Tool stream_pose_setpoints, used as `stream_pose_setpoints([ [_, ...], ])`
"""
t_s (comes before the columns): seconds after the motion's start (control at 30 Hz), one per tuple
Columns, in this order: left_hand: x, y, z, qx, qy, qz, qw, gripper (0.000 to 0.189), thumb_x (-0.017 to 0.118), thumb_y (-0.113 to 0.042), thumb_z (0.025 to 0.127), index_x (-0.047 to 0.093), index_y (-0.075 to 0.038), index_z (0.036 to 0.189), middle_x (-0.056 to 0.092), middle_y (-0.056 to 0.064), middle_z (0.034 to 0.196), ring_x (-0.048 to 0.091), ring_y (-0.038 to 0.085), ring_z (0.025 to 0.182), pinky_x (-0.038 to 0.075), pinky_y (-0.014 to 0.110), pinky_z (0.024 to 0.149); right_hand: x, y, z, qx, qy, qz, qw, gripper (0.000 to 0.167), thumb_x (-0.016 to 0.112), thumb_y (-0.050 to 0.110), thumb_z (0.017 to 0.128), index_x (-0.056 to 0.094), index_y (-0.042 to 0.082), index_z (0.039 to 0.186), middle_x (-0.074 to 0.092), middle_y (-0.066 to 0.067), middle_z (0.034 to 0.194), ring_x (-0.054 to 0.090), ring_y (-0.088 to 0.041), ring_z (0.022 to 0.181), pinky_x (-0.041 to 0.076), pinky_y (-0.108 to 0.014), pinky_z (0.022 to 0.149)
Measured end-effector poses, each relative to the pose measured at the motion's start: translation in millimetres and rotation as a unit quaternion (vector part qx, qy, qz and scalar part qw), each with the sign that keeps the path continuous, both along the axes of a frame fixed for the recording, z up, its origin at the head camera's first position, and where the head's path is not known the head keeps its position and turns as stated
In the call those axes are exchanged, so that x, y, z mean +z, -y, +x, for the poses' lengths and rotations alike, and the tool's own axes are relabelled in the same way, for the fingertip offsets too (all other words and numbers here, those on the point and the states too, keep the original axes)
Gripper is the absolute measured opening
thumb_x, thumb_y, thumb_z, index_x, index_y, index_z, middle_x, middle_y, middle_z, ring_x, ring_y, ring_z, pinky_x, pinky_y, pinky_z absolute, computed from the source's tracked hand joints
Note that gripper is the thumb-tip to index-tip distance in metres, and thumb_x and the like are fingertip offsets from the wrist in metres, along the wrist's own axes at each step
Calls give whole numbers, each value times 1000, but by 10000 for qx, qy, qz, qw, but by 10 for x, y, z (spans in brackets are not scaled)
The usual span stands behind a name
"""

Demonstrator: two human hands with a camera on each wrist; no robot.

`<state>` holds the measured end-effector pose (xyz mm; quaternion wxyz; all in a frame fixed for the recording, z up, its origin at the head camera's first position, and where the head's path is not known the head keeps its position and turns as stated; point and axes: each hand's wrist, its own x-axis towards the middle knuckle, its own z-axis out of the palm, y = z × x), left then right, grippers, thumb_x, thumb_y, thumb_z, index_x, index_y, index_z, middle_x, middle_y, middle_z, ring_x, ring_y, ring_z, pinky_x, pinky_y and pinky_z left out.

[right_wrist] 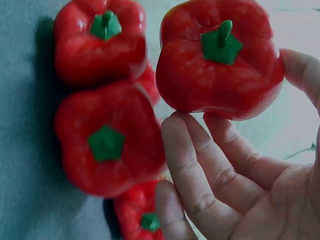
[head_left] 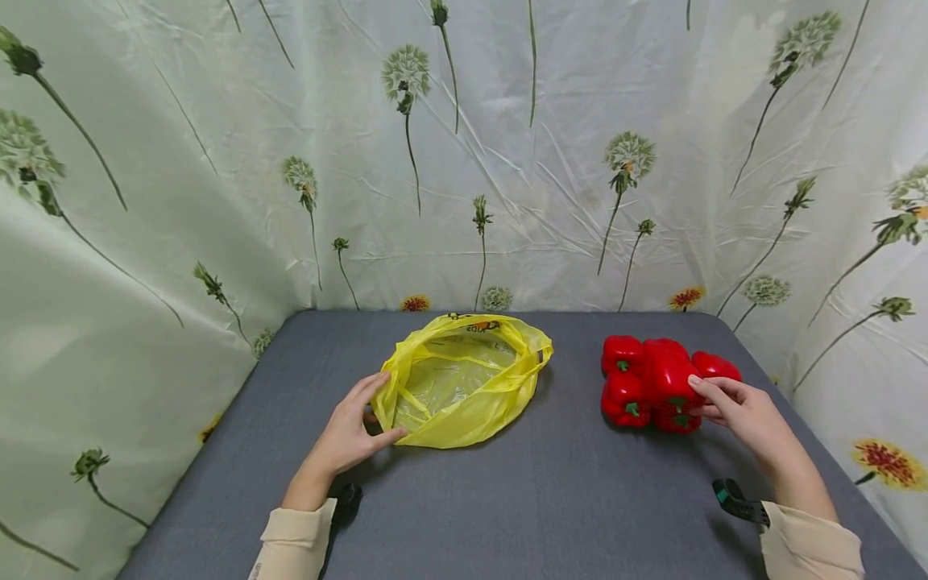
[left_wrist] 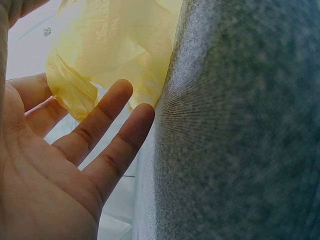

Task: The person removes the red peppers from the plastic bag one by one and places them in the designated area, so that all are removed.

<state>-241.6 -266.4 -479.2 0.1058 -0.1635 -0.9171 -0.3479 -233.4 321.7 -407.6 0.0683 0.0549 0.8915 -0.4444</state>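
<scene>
A yellow plastic bag (head_left: pixel 464 423) stands on the table with its mouth open upward. At its left side, my left hand (head_left: pixel 351 431) touches the bag's edge, fingers at the rim and thumb along the front. In the left wrist view the fingers are spread and fairly straight against the yellow plastic (left_wrist: pixel 112 47). My right hand (head_left: pixel 739 411) holds a red bell pepper (right_wrist: pixel 220 75) between thumb and fingertips, its green stem toward the wrist camera. Other red bell peppers (head_left: pixel 625 400) lie grouped just beneath and beside the held one.
Everything lies on a dark grey table (head_left: pixel 551 515). A pale curtain printed with dandelions (head_left: pixel 507 161) hangs behind and along the sides. Dark bands (head_left: pixel 739 501) are worn at both wrists, by the beige sleeves (head_left: pixel 812 544).
</scene>
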Motion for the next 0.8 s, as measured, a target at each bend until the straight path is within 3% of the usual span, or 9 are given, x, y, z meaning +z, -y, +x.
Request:
stream_pose_setpoints([
  [0.07, 1, -1, -1, -14, -47, -3, 10000, 96, 95, -32, 83, 47, -3, 161, 51, 18, 160, 61, 38, 134, 63, 38, 85, -15, -52, 15, -59, -4, -40, 10000, 75, 47, 55, 111, 50, -10, 149, 72, 9, 114, 66, 10, 88, 56, -13, 79],
  [0.3, -13, 6, 1, -46, -96, -30, 9999, 96, 94, -31, 83, 46, -3, 161, 51, 19, 160, 61, 38, 134, 63, 37, 85, -69, -191, 60, -156, 24, -60, 9999, 78, 45, 56, 111, 52, -12, 147, 75, -2, 122, 67, 9, 86, 58, -15, 78],
  [0.4, -26, 9, 3, -45, -82, -4, 10000, 96, 95, -32, 83, 47, -4, 161, 51, 19, 160, 61, 38, 134, 63, 36, 85, -68, -221, 78, -175, 105, -126, 9997, 80, 45, 57, 111, 49, -13, 149, 76, 10, 113, 69, 8, 87, 58, -16, 79],
  [0.6, -25, 6, 6, -52, -59, 44, 10000, 96, 95, -32, 83, 47, -3, 161, 51, 19, 160, 61, 38, 134, 64, 37, 85, -46, -282, 99, -237, 143, -369, 9989, 80, 44, 54, 112, 44, -16, 151, 73, 20, 107, 71, 7, 85, 59, -16, 78],
  [0.8, -16, 7, -3, -54, -97, 21, 9999, 95, 95, -31, 83, 47, -3, 160, 52, 19, 160, 61, 38, 133, 63, 35, 84, -53, -392, 141, -279, 64, -550, 9981, 63, 44, 49, 114, 66, -6, 133, 68, 32, 95, 70, 8, 84, 59, -15, 77],
])
